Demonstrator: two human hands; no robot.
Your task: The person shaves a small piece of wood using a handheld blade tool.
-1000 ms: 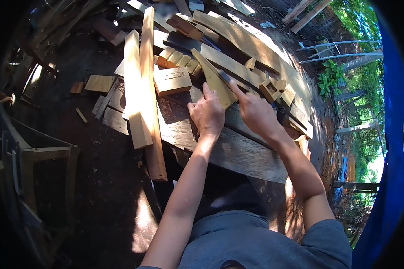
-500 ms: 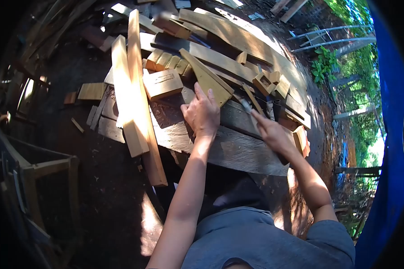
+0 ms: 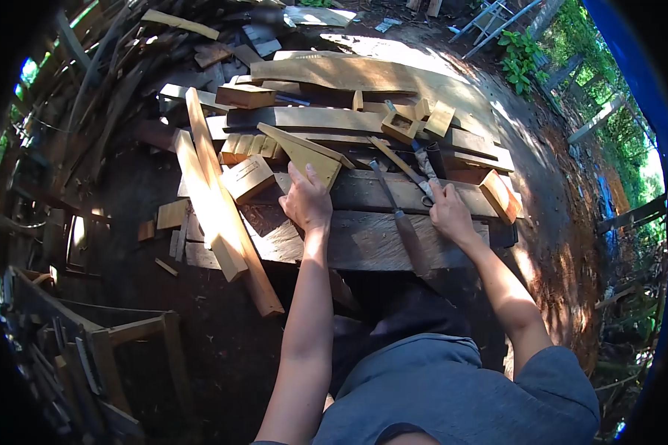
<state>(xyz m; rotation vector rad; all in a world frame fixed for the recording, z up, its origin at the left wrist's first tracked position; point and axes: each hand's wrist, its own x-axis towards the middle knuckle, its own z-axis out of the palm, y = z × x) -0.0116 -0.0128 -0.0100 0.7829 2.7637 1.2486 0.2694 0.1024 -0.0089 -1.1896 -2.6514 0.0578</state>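
My left hand (image 3: 308, 202) grips the near end of a wedge-shaped wooden piece (image 3: 315, 165), with fingers over its face. Closed around the lower end of a slim tool with a mottled shaft (image 3: 424, 160) is my right hand (image 3: 451, 213); the part inside the fingers is hidden. Between the hands a chisel (image 3: 407, 231) lies on the plank bench (image 3: 364, 241), its blade pointing away from me. A thin wooden stick (image 3: 397, 157) and a small metal ring (image 3: 427, 200) are beside the right hand.
Two long wooden beams (image 3: 211, 200) project past the bench's left front edge. A mortised block (image 3: 251, 178) lies beside them, and a hollowed block (image 3: 399, 127) sits behind the tools. Long boards (image 3: 334, 74) fill the back. A wooden frame (image 3: 133, 330) stands at lower left.
My right hand has let go of the chisel, which now lies on the bench, and has closed on the mottled tool. My left hand stays on the wedge-shaped piece. The view has shifted.
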